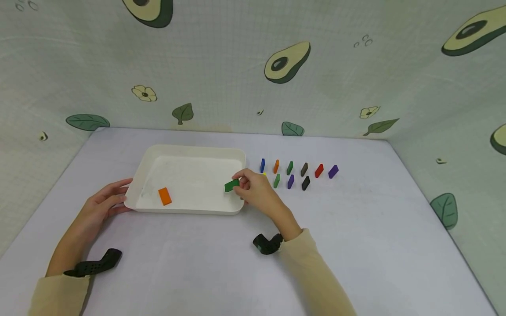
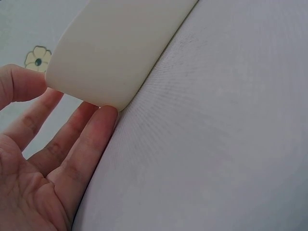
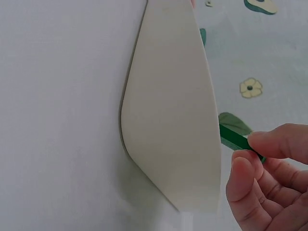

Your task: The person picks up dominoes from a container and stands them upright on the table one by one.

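Observation:
A shallow white tray (image 1: 186,175) lies on the table, with a flat orange block (image 1: 164,196) inside near its front left. My left hand (image 1: 107,199) touches the tray's left side, fingers mostly straight; in the left wrist view the fingertips (image 2: 107,115) meet the tray's end wall (image 2: 106,53). Over the tray's right end, my right hand (image 1: 257,189) pinches a thin green block (image 1: 231,185) between thumb and fingers. In the right wrist view the green block (image 3: 235,138) sticks out past the thumb, partly hidden by the tray wall (image 3: 168,106).
Right of the tray, small upright blocks stand in two rows: blue (image 1: 262,165), orange (image 1: 276,166), green, dark, red (image 1: 319,170) and purple (image 1: 333,171) among them. My right hand partly hides a yellow one (image 1: 264,174). A patterned cloth (image 1: 221,66) hangs behind the table.

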`<action>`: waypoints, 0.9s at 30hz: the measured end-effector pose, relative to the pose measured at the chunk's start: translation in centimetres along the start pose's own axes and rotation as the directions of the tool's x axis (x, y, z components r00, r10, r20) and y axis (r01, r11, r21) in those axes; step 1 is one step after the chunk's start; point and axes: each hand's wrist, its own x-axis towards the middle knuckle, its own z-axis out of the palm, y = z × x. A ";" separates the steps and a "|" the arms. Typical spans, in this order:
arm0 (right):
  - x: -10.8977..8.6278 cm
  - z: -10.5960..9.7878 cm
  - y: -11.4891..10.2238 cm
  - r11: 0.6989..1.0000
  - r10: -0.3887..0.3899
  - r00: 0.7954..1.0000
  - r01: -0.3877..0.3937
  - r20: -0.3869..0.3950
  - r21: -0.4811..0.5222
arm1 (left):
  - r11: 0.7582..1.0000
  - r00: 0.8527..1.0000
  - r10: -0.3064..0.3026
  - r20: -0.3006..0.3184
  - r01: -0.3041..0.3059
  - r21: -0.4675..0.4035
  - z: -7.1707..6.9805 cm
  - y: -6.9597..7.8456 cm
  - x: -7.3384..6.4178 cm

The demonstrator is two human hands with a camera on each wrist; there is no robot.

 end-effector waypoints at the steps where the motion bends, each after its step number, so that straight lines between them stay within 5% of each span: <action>1: -0.1 -0.2 0.1 1.000 -0.004 1.000 0.004 -0.006 -0.006 | 1.000 1.000 0.004 0.002 -0.004 -0.005 0.0 0.0 0.0; 27: -3.8 -6.6 0.8 0.999 -0.036 0.982 0.035 -0.186 -0.012 | 0.999 1.000 0.006 0.019 -0.005 -0.033 -0.1 0.0 0.0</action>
